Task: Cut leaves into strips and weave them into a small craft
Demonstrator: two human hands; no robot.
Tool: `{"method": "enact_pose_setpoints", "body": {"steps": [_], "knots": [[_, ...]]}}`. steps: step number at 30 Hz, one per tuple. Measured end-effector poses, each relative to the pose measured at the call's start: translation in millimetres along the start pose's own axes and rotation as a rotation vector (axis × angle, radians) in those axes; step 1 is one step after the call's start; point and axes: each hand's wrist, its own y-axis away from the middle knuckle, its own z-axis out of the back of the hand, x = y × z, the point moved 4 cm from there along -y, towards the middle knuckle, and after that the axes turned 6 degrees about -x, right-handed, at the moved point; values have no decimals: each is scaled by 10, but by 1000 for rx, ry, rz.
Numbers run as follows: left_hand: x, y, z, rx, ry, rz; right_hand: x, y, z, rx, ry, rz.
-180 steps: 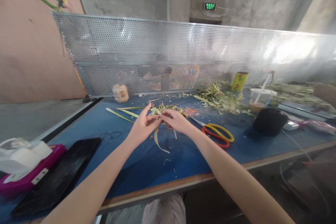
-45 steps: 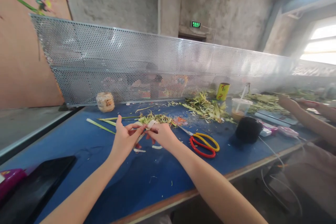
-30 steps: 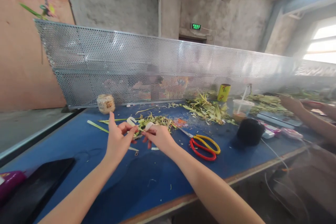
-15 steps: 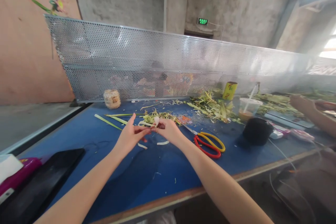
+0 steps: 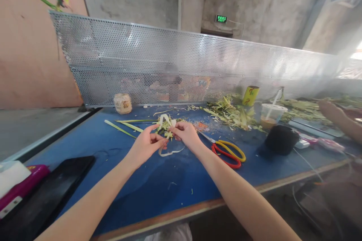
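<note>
My left hand (image 5: 149,142) and my right hand (image 5: 185,134) meet over the middle of the blue table, both with fingers pinched on a pale, flat plant strip (image 5: 164,119). The strip bends up in a loop above the fingers, and a thinner end (image 5: 166,154) curves down below them. Behind my hands lies a heap of green and yellow plant scraps (image 5: 178,121), partly hidden. Long green stalks (image 5: 120,128) rest to the left of my left hand. Scissors (image 5: 228,153) with one red and one yellow handle lie to the right of my right hand.
A pale woven jar-shaped object (image 5: 122,104) stands at the back left. Leaf strips (image 5: 232,113), a yellow-green can (image 5: 250,95), a drink cup (image 5: 273,116) and a black round object (image 5: 281,140) are rightward. A phone-like black slab (image 5: 70,180) lies left. Another person's hand (image 5: 332,113) shows far right.
The strip now stands up in a loop above my fingers, with an end hanging in a curve below. My left fingers have closed in. The view has shifted slightly.
</note>
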Motion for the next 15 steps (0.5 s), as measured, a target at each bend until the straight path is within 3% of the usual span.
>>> {"method": "enact_pose_setpoints", "body": {"steps": [4, 8, 15], "knots": [[-17, 19, -13, -21, 25, -89, 9, 34, -58, 90, -148, -65], [-49, 41, -24, -116, 72, -166, 75, 89, -128, 158, -95, -3], [-83, 54, -53, -65, 74, -210, 130, 167, -207, 214, -11, 53]]}}
